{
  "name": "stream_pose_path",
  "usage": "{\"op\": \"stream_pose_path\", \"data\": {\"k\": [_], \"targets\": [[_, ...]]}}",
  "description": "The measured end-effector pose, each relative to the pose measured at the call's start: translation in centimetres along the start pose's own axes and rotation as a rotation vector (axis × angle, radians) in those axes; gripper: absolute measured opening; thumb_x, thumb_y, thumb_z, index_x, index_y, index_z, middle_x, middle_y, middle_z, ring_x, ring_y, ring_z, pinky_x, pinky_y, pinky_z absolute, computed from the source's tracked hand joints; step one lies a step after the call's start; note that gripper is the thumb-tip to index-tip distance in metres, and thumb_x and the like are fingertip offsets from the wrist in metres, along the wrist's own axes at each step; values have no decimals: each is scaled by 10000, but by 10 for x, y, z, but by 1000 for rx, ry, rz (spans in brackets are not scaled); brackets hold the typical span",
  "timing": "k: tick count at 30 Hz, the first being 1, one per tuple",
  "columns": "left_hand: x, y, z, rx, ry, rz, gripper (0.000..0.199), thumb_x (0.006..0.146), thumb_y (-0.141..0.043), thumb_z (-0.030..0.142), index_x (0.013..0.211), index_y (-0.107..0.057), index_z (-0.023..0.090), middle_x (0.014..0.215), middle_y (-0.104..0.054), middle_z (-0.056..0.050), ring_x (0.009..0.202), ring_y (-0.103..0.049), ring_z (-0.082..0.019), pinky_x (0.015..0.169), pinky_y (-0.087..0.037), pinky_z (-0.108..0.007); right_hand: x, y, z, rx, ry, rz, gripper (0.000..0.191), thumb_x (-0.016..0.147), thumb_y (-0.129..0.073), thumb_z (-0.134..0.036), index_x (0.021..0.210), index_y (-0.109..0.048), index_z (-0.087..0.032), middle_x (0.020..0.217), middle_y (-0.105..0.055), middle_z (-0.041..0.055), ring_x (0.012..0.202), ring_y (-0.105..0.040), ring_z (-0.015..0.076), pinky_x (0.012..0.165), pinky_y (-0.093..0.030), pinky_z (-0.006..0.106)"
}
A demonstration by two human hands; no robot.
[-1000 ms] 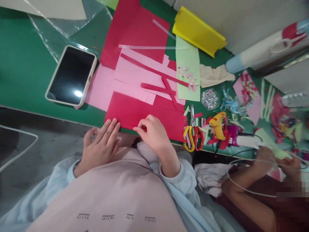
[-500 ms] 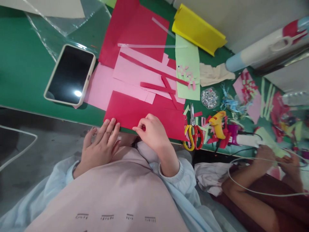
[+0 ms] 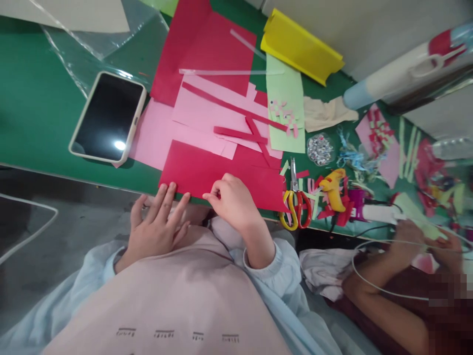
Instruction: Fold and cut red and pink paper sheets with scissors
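A red sheet of paper (image 3: 199, 165) lies at the table's front edge, apparently folded over lengthwise. My left hand (image 3: 157, 224) is open, its spread fingertips resting along the sheet's lower left edge. On the same front edge, further right, my right hand (image 3: 232, 202) is closed, thumb and forefinger pinched together at the paper's border. The exact grip under the curled fingers is hidden. Beyond the sheet lie pink paper (image 3: 199, 113), narrow red strips (image 3: 240, 134) and a larger red sheet (image 3: 207, 44). Scissors (image 3: 294, 197) with yellow and red handles lie right of the red paper.
A phone (image 3: 109, 116) lies at left, near clear plastic film. To the right are a yellow glue gun (image 3: 333, 190), a dish of small beads (image 3: 320, 149), green paper (image 3: 286, 108) and scraps. Another person's hands (image 3: 406, 241) work at far right, with cables nearby.
My left hand's fingers have spread wider, with the forefinger shifting right along the paper's edge. My right hand stays in about the same place.
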State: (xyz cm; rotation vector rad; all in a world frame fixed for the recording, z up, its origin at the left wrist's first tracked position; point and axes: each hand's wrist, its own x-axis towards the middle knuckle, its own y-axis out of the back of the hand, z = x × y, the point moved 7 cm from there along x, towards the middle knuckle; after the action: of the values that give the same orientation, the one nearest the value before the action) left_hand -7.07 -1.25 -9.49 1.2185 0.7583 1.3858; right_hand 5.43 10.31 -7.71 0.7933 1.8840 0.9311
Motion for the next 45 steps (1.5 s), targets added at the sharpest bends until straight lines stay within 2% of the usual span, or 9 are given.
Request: {"op": "stream_pose_path", "data": {"k": [5, 10, 12, 17, 25, 33, 36, 40, 45], "targets": [[-8, 11, -5, 12, -23, 157, 710, 901, -546, 166, 1558, -281, 217, 1428, -550, -126, 1261, -598, -259, 1198, -250, -458, 2, 0, 1, -1, 11, -12, 231, 902, -672, -359, 782, -719, -168, 886, -636, 85, 839, -599, 199, 776, -433, 311], [-3, 13, 5, 5, -193, 154, 717, 877, -532, 121, 1549, -296, 196, 1342, -628, -98, 1169, -661, -214, 1202, -271, -393, 3, 0, 0, -6, 12, -10, 232, 898, -676, -357, 772, -719, -167, 875, -641, 85, 829, -605, 200, 769, -436, 313], [2, 12, 7, -3, -217, 139, 724, 887, -523, 142, 1561, -262, 185, 1352, -618, -103, 1195, -645, -214, 1200, -278, -385, 3, 0, 0, -9, 10, -10, 236, 902, -672, -360, 773, -719, -167, 876, -640, 87, 838, -606, 201, 776, -435, 314], [9, 2, 3, 55, -132, 61, 749, 904, -560, 230, 1570, -232, 136, 1475, -492, -139, 1329, -535, -257, 1219, -244, -385, 3, 1, -1, 4, 8, -22, 238, 902, -672, -366, 784, -718, -164, 869, -630, 79, 845, -597, 197, 794, -428, 312], [5, -3, 7, 80, -120, -11, 751, 909, -619, 323, 1567, -265, 243, 1570, -332, -132, 1376, -477, -302, 1184, -298, -421, -19, 7, 30, 127, 72, 28, 182, 875, -712, -339, 774, -701, -188, 859, -585, 26, 872, -569, 159, 807, -407, 275], [7, 0, 12, 145, -154, -5, 757, 904, -632, 361, 1562, -278, 239, 1571, -320, -167, 1366, -484, -335, 1177, -290, -488, -34, 6, 47, 117, 23, 113, 179, 936, -625, -295, 811, -688, -182, 884, -590, 35, 844, -549, 156, 793, -408, 281], [7, -1, 15, 171, -161, -2, 762, 908, -621, 380, 1563, -276, 202, 1573, -320, -181, 1391, -452, -340, 1181, -287, -491, -30, 2, 45, 51, 7, 82, 184, 943, -611, -290, 826, -692, -172, 904, -597, 56, 875, -551, 178, 820, -414, 299], [5, -3, 21, 129, -199, 58, 832, 892, -632, 394, 1557, -252, 69, 1544, -378, -237, 1441, -367, -362, 1188, -308, -455, -24, 2, 41, -38, -14, 26, 193, 946, -597, -290, 850, -701, -159, 918, -608, 88, 900, -564, 210, 836, -426, 324], [5, -11, 23, 101, -208, 49, 867, 918, -583, 431, 1568, -165, 38, 1468, -494, -249, 1369, -477, -370, 1161, -356, -452, -22, 7, 36, -89, -49, -18, 188, 931, -600, -268, 832, -703, -145, 920, -624, 117, 899, -587, 230, 822, -444, 340]]}}
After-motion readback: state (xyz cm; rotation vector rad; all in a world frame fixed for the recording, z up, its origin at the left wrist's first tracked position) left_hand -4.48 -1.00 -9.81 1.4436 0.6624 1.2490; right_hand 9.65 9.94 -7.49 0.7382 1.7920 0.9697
